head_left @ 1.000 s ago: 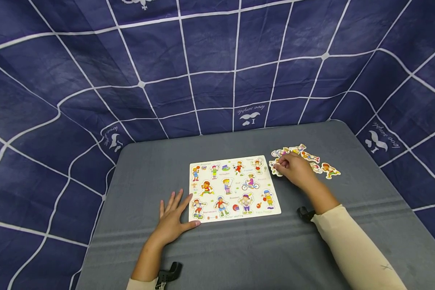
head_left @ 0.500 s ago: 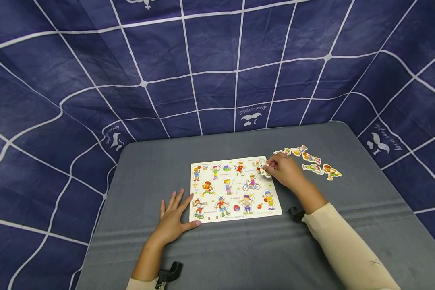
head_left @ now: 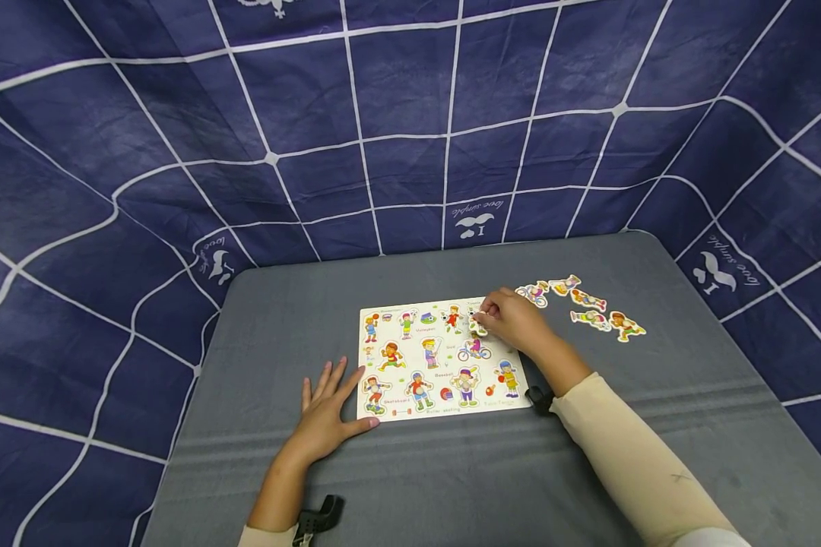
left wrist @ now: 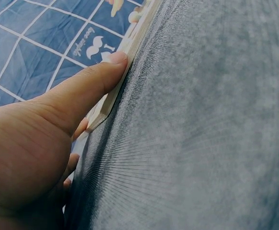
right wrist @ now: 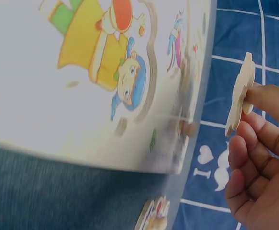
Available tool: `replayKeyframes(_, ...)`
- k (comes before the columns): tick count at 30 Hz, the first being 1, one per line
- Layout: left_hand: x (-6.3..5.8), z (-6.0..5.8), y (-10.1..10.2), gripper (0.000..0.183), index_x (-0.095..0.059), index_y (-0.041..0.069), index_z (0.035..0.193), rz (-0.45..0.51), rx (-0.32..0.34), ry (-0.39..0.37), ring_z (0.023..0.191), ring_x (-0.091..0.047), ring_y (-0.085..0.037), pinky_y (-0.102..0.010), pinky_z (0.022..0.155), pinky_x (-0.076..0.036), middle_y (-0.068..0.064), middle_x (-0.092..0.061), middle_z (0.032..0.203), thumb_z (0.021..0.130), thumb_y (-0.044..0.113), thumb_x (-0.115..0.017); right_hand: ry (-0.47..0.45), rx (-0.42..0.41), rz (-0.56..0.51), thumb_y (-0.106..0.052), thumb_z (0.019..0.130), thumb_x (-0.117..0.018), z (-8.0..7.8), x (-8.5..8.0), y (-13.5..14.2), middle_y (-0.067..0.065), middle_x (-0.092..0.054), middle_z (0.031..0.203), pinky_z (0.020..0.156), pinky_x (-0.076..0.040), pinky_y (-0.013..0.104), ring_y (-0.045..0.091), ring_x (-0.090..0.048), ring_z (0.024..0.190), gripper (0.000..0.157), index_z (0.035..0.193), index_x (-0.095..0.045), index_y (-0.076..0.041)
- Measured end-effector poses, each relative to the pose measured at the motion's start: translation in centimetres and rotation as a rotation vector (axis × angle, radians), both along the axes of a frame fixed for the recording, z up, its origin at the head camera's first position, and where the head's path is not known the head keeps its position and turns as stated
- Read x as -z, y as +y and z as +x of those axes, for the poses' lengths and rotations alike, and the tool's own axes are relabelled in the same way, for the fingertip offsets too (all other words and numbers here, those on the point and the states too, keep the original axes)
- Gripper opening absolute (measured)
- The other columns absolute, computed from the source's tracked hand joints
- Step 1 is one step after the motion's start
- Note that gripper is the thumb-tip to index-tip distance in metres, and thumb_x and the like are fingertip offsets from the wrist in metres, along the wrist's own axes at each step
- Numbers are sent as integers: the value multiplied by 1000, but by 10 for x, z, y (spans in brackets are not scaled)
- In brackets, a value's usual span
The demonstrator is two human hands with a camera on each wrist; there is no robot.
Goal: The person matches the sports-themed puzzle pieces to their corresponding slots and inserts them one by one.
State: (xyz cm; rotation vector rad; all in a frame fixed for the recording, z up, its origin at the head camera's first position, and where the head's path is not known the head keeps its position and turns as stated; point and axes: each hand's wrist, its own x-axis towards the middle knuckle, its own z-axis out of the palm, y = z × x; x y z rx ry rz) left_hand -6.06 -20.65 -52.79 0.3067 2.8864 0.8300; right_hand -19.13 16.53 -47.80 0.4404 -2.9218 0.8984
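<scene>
A white puzzle board (head_left: 410, 365) printed with children playing sports lies flat on the grey table. My left hand (head_left: 324, 422) rests at the board's lower left corner, fingers spread and straight. In the left wrist view the thumb (left wrist: 89, 84) lies against the board's wooden edge (left wrist: 111, 98). My right hand (head_left: 520, 323) pinches a wooden puzzle piece (head_left: 477, 325) over the board's upper right part. Seen from the right wrist, that puzzle piece (right wrist: 242, 93) is edge-on and raised above the board, between thumb and fingers; its picture is mostly hidden.
Several loose puzzle pieces lie right of the board, among them a cyclist piece (head_left: 535, 294) and a runner piece (head_left: 626, 326). A blue curtain with white lines (head_left: 397, 175) hangs behind and beside the grey table (head_left: 438, 479).
My right hand has lifted a puzzle piece from the pile at the right and carried it leftward over the board. The left hand has stayed at the board's corner.
</scene>
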Motion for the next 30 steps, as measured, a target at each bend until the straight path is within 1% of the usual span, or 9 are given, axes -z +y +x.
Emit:
replayKeyframes(8,0,0,0,99,-35,28,159,5,2,-17,157,-6,-44,-71,120,8,-14,-16,170,76,57,-82,-23,-5,11,-27,90,-75,-10,7,-11,1,-58,84,67,-42,29,16,-54,75,15,86,-69,-14)
replayKeyframes(16,1,-1,-2,101,-32,31,160,-6,2,-47,159,-2,-41,-69,120,10,-10,-12,172,77,59,-81,-57,-27,48,-30,91,-75,-16,13,-25,0,-58,85,68,-43,29,15,-55,76,19,86,-67,-14)
replayKeyframes(22,0,0,-3,101,-31,32,160,2,0,-63,159,0,-40,-69,121,11,-9,-11,172,76,60,-80,-40,-55,87,-31,90,-76,-21,13,-36,-1,-59,82,66,-42,29,14,-54,73,20,85,-66,-15)
replayKeyframes(30,-1,1,-2,100,-32,31,160,0,-1,-56,159,-1,-40,-69,121,11,-10,-12,172,77,58,-81,-39,-77,169,-29,91,-74,-29,13,-49,0,-59,80,64,-43,30,15,-55,72,17,86,-66,-14)
